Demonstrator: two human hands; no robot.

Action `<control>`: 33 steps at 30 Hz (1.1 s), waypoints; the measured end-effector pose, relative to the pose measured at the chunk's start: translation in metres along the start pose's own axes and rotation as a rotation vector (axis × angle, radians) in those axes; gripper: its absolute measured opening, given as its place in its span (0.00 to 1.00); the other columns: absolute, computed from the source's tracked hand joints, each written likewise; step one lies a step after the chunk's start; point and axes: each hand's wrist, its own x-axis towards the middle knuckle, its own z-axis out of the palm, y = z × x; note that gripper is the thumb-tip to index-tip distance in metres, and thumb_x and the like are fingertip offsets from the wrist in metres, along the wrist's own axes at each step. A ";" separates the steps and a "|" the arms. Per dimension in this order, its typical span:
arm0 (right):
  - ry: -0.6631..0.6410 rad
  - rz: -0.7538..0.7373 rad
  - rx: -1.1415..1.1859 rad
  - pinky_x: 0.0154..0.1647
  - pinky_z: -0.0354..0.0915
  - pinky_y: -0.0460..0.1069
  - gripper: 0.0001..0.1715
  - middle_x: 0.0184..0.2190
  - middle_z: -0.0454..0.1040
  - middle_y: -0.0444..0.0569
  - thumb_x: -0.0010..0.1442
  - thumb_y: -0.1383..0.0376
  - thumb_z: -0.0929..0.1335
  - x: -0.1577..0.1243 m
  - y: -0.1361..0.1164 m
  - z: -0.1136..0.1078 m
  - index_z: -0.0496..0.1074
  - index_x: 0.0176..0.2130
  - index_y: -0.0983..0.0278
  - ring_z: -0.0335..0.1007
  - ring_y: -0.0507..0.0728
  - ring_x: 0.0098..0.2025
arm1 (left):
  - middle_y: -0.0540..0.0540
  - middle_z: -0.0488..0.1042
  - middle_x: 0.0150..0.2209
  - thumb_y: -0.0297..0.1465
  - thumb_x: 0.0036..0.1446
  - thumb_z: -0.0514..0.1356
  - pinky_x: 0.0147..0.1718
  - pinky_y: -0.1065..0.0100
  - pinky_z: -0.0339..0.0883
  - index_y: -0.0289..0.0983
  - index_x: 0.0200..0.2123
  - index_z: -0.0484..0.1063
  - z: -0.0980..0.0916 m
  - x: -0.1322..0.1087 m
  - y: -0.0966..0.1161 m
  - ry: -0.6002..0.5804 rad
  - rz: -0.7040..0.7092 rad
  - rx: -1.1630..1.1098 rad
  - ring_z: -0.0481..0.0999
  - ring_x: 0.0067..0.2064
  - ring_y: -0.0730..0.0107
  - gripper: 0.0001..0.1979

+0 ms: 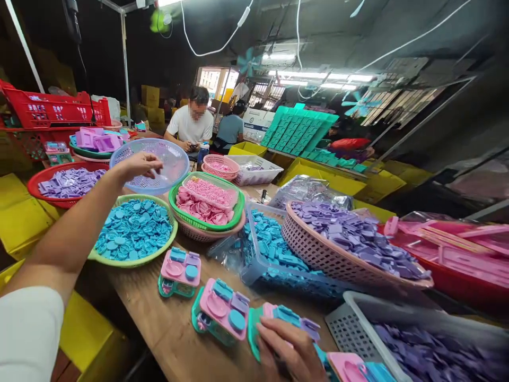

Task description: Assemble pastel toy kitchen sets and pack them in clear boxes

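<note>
My left hand (pixel 141 165) is raised over the blue colander (pixel 175 172), its fingers curled together; whatever they might hold is too small to make out. Below it sits a green basket of round blue pieces (pixel 135 228). My right hand (pixel 288 347) is at the bottom, fingers wrapped on a toy kitchen set (pixel 254 334) with a green side and a pink top. Two similar toy sets, one at the left (pixel 180 271) and one in the middle (pixel 221 310), stand on the brown table (pixel 159 323). Another toy set (pixel 348 366) shows at the bottom edge, right of my right hand.
Around lie a red basket of purple parts (pixel 71 183), a green basket of pink parts (pixel 207 204), a blue crate (pixel 258 265), a pink basket of purple parts (pixel 318 244) and a grey crate (pixel 350 318). A person in white (pixel 191 124) sits across.
</note>
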 end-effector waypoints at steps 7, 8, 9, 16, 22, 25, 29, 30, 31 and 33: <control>0.018 0.060 -0.022 0.58 0.68 0.72 0.61 0.67 0.44 0.62 0.55 0.43 0.73 0.002 -0.060 -0.036 0.36 0.71 0.48 0.53 0.77 0.68 | 0.51 0.67 0.21 0.51 0.51 0.67 0.20 0.74 0.58 0.34 0.26 0.71 0.130 -0.207 0.070 -0.845 -0.005 -0.741 0.64 0.21 0.78 0.24; -0.060 0.065 -0.014 0.58 0.68 0.71 0.61 0.67 0.44 0.62 0.54 0.44 0.73 -0.005 -0.065 -0.041 0.37 0.71 0.48 0.54 0.77 0.68 | 0.52 0.66 0.21 0.54 0.49 0.67 0.19 0.75 0.54 0.34 0.26 0.69 0.153 -0.234 0.069 -0.947 -0.081 -0.809 0.61 0.21 0.80 0.27; -0.148 0.074 -0.007 0.57 0.69 0.69 0.59 0.67 0.47 0.62 0.54 0.46 0.74 -0.015 -0.070 -0.046 0.41 0.71 0.49 0.56 0.76 0.66 | 0.53 0.64 0.21 0.56 0.47 0.66 0.19 0.76 0.49 0.34 0.25 0.68 0.174 -0.257 0.067 -0.987 -0.155 -0.881 0.59 0.21 0.81 0.29; -0.368 0.312 -0.072 0.57 0.67 0.66 0.42 0.57 0.66 0.57 0.54 0.56 0.73 -0.110 -0.060 -0.058 0.60 0.64 0.57 0.65 0.67 0.58 | 0.45 0.72 0.28 0.49 0.65 0.50 0.31 0.67 0.65 0.35 0.32 0.72 0.222 -0.288 0.023 -0.640 0.273 -0.280 0.70 0.30 0.68 0.24; -0.354 0.422 -0.279 0.55 0.65 0.67 0.38 0.53 0.68 0.57 0.55 0.49 0.72 -0.151 -0.014 -0.056 0.65 0.60 0.59 0.64 0.68 0.54 | 0.36 0.73 0.54 0.33 0.66 0.49 0.54 0.49 0.62 0.36 0.53 0.73 0.177 -0.206 -0.011 0.002 0.667 0.468 0.69 0.54 0.50 0.18; -0.375 0.478 -0.293 0.55 0.65 0.66 0.40 0.53 0.68 0.57 0.54 0.48 0.73 -0.152 -0.006 -0.057 0.65 0.60 0.60 0.65 0.68 0.54 | 0.39 0.72 0.58 0.32 0.65 0.51 0.54 0.47 0.60 0.38 0.56 0.71 0.177 -0.194 -0.026 -0.098 0.673 0.542 0.67 0.56 0.47 0.19; -0.464 0.548 -0.252 0.61 0.63 0.66 0.49 0.59 0.62 0.58 0.49 0.50 0.77 -0.144 -0.007 -0.067 0.61 0.64 0.59 0.60 0.69 0.61 | 0.41 0.72 0.58 0.33 0.64 0.51 0.57 0.45 0.54 0.40 0.56 0.70 0.188 -0.200 -0.032 -0.084 0.645 0.509 0.64 0.61 0.46 0.19; -0.503 0.565 -0.237 0.63 0.62 0.66 0.53 0.61 0.60 0.58 0.48 0.51 0.78 -0.141 -0.006 -0.071 0.59 0.66 0.58 0.57 0.70 0.64 | 0.41 0.72 0.57 0.33 0.63 0.52 0.59 0.45 0.52 0.40 0.55 0.70 0.189 -0.201 -0.031 -0.072 0.643 0.488 0.63 0.62 0.46 0.19; -0.540 0.580 -0.222 0.64 0.61 0.66 0.56 0.64 0.57 0.58 0.47 0.52 0.79 -0.140 -0.005 -0.074 0.57 0.67 0.57 0.55 0.70 0.66 | 0.41 0.73 0.56 0.33 0.63 0.52 0.60 0.46 0.50 0.41 0.55 0.70 0.191 -0.200 -0.030 -0.060 0.639 0.463 0.62 0.63 0.46 0.19; -0.595 0.589 -0.190 0.65 0.60 0.66 0.56 0.65 0.56 0.56 0.48 0.55 0.79 -0.138 -0.002 -0.081 0.55 0.68 0.55 0.54 0.69 0.67 | 0.43 0.72 0.56 0.34 0.63 0.52 0.63 0.47 0.46 0.42 0.55 0.70 0.193 -0.198 -0.028 -0.039 0.624 0.417 0.59 0.65 0.48 0.18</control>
